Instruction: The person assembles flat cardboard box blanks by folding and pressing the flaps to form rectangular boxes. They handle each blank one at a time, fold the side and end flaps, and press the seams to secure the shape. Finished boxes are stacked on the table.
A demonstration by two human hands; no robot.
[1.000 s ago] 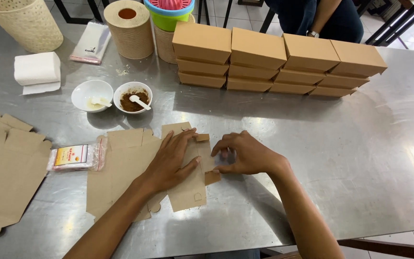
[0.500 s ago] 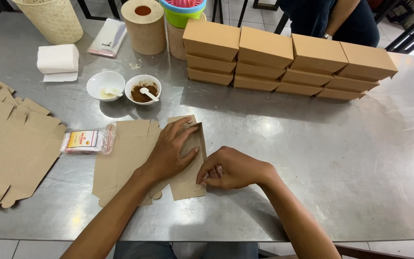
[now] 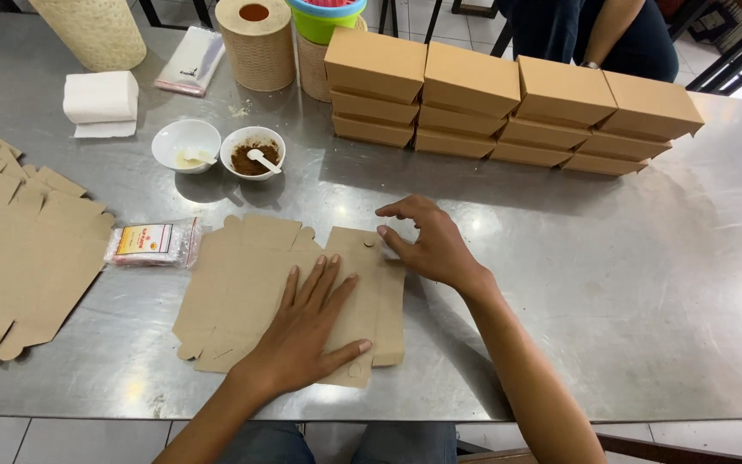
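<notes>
Two hands work one flat brown cardboard box blank (image 3: 362, 301) lying on the steel bench (image 3: 611, 309). The left hand (image 3: 307, 331) lies palm-down on the middle of the blank with fingers spread and straight, pressing rather than gripping, so it holds nothing closed. The right hand (image 3: 427, 245) sits just beyond and to the right of the left, its fingers curled and its fingertips pinching or touching the blank's far right corner near a small round tab; whether it actually grips the edge I cannot tell. The blank's long axis runs away from the person, from near the bench edge by the left wrist toward the right fingertips, so the right hand is nearer the far end and the left covers the middle. Under and to the left of the left hand lies a loose stack of more flat brown blanks (image 3: 234, 283). Further left of that hand rest a small clear packet with a red and yellow label (image 3: 152, 243) and another pile of flat cardboard (image 3: 19, 258). Beyond both hands stand two small white bowls (image 3: 221, 148), and beyond the right hand a row of stacked, folded brown boxes (image 3: 508, 107).
</notes>
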